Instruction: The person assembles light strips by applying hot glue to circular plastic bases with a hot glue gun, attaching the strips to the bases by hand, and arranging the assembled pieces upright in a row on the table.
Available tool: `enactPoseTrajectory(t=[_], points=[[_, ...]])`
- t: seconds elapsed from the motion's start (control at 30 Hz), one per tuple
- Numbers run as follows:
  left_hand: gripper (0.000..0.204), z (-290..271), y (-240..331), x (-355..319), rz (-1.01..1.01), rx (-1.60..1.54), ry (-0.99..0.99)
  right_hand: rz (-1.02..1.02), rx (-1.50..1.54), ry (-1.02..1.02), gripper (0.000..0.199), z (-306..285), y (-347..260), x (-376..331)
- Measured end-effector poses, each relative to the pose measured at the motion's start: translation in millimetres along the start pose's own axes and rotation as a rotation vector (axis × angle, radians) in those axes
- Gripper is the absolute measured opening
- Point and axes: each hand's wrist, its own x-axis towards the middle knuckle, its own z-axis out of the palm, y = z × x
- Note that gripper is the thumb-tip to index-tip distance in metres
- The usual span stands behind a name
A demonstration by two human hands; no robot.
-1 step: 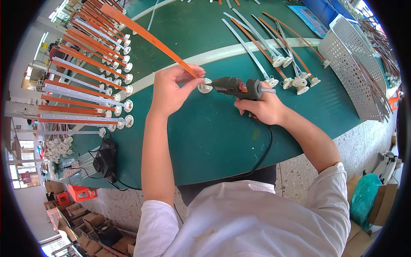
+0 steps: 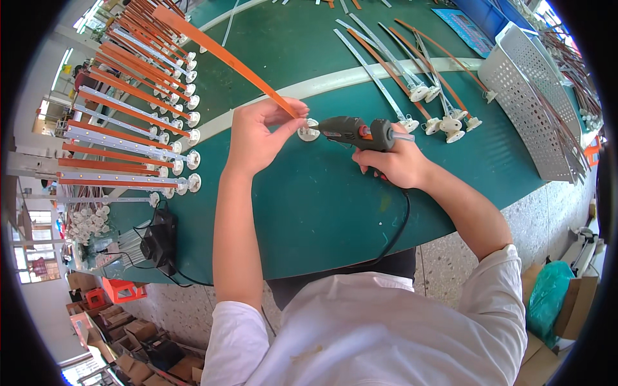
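My left hand [image 2: 265,134] pinches the lower end of a long orange strip [image 2: 222,55], which slants up and away to the left. At that end is a round white cap [image 2: 309,134], partly hidden by my fingers. My right hand [image 2: 402,162] is wrapped round the handle of a dark grey glue gun [image 2: 344,130]. A clear glue stick [image 2: 404,136] juts from its back. The gun's nozzle points left and meets the white cap or stops just short of it; I cannot tell which. A black cord [image 2: 402,225] trails from the gun toward the table's near edge.
Rows of orange and white strips with white caps [image 2: 193,159] line the left side. More capped strips [image 2: 412,80] lie on the green table [image 2: 309,212] at far right, beside a grey perforated basket [image 2: 528,103]. A black power adapter [image 2: 159,238] sits near left.
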Motion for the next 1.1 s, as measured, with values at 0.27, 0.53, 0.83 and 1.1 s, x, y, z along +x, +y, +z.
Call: enactPoseTrajectory(t=[0.27,0.53,0.83,1.1], points=[[0.021,1,-2,0,-0.002,-0.038,0.029,0.001,-0.073,-0.010,0.012,-1,4,3],[0.019,1,-1,1,0.017,-0.006,0.009,-0.031,-0.027,-0.031,0.019,-7,2,4],[0.019,3,0,-2,0.034,0.031,0.059,0.076,-0.034,-0.058,0.021,-11,-1,1],[0.010,16,-2,0,0.046,0.114,0.315,0.024,0.039,0.046,0.013,-9,-1,-2]])
